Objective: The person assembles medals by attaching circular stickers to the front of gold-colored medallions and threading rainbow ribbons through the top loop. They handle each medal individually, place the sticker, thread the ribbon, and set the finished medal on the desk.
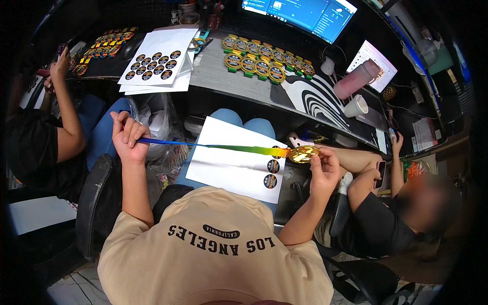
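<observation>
Gold medal (303, 154) sits pinched in the right hand (323, 170), while the left hand (128, 138) grips the far end of its blue-to-green ribbon (203, 147), stretched taut over a white sticker sheet (231, 165) on the lap. More medals (264, 58) line the counter (223, 76) beyond.

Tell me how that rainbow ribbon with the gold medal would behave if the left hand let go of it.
The ribbon looks thin and flat, pulled straight only because the left hand and right hand stretch it, so it would probably go limp. The gold medal seems rigid and the heavier end; the ribbon would likely drop and hang from it over the sticker sheet.
</observation>
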A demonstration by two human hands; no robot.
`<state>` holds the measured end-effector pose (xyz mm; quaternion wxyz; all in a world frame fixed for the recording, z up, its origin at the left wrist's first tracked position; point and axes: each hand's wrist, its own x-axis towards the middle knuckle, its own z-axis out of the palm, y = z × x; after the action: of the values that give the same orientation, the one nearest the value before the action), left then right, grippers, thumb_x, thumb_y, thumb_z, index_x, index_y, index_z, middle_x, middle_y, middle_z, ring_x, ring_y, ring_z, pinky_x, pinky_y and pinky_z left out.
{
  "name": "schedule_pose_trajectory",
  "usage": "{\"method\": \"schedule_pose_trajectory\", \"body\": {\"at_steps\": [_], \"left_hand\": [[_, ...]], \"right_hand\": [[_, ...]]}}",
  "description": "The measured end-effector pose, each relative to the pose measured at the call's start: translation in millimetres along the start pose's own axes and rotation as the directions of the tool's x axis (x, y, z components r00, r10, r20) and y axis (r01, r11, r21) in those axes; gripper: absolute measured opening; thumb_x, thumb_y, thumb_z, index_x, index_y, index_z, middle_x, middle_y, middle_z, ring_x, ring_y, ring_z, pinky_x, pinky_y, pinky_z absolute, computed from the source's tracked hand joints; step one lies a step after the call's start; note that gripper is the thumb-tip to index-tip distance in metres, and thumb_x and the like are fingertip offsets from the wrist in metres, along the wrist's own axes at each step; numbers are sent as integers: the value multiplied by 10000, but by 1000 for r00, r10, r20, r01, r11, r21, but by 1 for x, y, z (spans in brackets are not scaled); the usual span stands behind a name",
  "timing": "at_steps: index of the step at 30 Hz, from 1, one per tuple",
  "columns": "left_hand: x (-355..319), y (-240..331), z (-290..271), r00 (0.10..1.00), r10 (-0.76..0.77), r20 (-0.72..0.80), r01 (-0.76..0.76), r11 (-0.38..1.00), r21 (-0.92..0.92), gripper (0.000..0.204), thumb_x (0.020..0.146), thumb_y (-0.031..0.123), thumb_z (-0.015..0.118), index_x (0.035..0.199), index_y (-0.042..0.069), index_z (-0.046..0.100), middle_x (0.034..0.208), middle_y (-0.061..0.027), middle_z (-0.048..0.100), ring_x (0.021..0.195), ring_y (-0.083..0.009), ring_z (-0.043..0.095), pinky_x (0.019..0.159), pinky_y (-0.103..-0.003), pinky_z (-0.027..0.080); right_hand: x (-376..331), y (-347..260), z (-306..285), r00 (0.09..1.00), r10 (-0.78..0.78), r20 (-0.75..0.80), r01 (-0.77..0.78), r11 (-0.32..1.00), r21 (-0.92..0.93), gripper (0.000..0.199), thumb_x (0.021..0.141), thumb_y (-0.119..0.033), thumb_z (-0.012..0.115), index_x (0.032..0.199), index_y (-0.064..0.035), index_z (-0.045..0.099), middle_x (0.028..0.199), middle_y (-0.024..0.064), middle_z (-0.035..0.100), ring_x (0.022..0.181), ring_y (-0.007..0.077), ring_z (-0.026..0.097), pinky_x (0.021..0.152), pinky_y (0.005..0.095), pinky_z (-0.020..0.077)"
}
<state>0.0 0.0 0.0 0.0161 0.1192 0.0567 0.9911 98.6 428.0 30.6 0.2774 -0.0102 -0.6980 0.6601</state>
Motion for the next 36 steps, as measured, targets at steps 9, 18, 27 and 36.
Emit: {"method": "schedule_pose_trajectory", "body": {"at_steps": [9,18,27,36], "left_hand": [[11,10,-35,978,15,-207,83,887,454,367,944,318,592,1165,37,510,735,-53,541,595,-121,507,659,-255,434],[-41,-82,-60,960,115,-254,249,62,967,325,882,272,685,1090,53,565,992,-54,590,922,-134,535,815,-286,433],[-35,-140,4,736,-505,-452,662,675,325,557,985,483,415,1331,46,408,1154,-152,582,1034,-272,618,889,-437,536],[-1,-187,-24,639,-643,-423,755,419,504,369,956,207,534,1283,65,438,1122,-112,592,985,-220,622,810,-362,547]], "right_hand": [[-4,-1,11,999,42,17,-42,999,12,167,871,6,663,1030,17,613,837,23,603,690,71,551,614,195,448],[-22,11,87,958,-87,273,191,903,-384,112,801,-4,706,912,5,698,834,103,694,656,150,641,610,240,513],[-61,27,113,594,-328,734,607,782,-142,271,737,-86,653,1006,-52,669,1072,108,634,904,274,643,746,367,524],[10,140,-10,962,127,240,34,822,-569,207,806,-33,668,1006,-2,707,1055,133,691,944,222,670,806,301,525]]}}
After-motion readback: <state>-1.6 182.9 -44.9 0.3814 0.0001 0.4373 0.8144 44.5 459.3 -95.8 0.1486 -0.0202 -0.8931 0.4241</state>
